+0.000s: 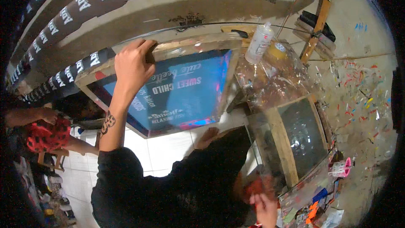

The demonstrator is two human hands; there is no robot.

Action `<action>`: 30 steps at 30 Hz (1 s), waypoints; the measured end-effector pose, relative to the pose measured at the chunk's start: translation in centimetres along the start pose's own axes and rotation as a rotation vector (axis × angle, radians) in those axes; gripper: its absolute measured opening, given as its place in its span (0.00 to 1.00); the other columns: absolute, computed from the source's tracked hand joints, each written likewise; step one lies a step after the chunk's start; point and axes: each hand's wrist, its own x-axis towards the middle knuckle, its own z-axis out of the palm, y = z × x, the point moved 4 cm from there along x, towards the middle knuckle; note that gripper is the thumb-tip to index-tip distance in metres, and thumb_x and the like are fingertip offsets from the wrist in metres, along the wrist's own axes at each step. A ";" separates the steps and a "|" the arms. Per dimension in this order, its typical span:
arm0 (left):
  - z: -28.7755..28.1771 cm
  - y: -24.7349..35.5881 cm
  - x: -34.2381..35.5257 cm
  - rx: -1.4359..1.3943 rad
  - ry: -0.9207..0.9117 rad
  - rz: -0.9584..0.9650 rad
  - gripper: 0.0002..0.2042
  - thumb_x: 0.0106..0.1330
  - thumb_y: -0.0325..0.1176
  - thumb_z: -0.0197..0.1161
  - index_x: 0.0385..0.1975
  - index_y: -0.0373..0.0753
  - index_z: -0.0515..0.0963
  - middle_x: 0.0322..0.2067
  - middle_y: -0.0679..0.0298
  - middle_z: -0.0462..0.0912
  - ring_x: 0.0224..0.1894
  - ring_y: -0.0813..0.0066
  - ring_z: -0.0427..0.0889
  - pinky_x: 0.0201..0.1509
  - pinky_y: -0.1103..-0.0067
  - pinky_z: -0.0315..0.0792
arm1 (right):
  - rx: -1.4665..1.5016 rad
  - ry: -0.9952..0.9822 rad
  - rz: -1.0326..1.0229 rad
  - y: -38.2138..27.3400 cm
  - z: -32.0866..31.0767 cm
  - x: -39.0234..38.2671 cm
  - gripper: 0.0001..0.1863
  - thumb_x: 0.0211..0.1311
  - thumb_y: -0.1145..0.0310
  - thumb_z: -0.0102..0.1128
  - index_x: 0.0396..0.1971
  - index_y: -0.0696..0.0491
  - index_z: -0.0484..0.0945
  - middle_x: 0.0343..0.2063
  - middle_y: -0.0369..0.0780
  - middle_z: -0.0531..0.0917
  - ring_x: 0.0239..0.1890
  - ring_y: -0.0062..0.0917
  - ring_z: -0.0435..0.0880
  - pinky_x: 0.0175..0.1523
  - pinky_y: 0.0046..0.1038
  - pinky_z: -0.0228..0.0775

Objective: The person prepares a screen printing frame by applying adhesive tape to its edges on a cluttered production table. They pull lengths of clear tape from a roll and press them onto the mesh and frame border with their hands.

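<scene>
My left hand (pixel 131 65) grips the top bar of a wooden-framed screen (pixel 183 95) with a blue mesh and pale lettering, held tilted. Low at the right, my right hand (pixel 263 207) has curled fingers beside a blurred red object (pixel 255 188); what they hold, if anything, I cannot make out. A second wooden frame with dark mesh (pixel 301 137) rests on the right, below a paint-stained board (pixel 270 84) bearing a clear plastic bottle (pixel 257 44) and a round yellow container (pixel 278 51).
Another person (pixel 48 135) in red spotted shorts is at the left. Dark printed padded bars (pixel 84 4) run overhead along the wall. A pink cup (pixel 339 168), coloured scraps (pixel 320 194) and a spattered surface (pixel 363 101) are at the right. White tiled floor (pixel 156 156) shows below the screen.
</scene>
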 end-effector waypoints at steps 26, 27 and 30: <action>-16.2 16.3 8.2 -0.156 0.349 0.883 0.30 0.33 0.28 0.68 0.45 0.50 0.83 0.40 0.67 0.80 0.48 0.64 0.79 0.55 0.66 0.67 | -0.799 1.046 -0.872 -22.8 -17.9 11.1 0.30 0.38 0.47 0.74 0.35 0.53 0.74 0.25 0.43 0.80 0.26 0.43 0.79 0.31 0.39 0.71; -16.3 16.9 7.8 -0.132 0.484 0.858 0.29 0.34 0.28 0.68 0.46 0.50 0.83 0.43 0.67 0.80 0.50 0.65 0.78 0.57 0.66 0.66 | -0.790 1.049 -0.897 -22.2 -17.6 10.8 0.30 0.38 0.47 0.74 0.35 0.53 0.74 0.25 0.43 0.80 0.26 0.43 0.79 0.31 0.39 0.71; -15.6 17.8 5.7 -0.175 0.766 0.745 0.27 0.41 0.31 0.67 0.49 0.52 0.82 0.53 0.65 0.78 0.55 0.65 0.76 0.61 0.64 0.64 | -0.800 1.126 -0.640 -17.8 -18.2 9.3 0.29 0.38 0.49 0.75 0.34 0.53 0.74 0.25 0.43 0.80 0.27 0.43 0.80 0.31 0.39 0.71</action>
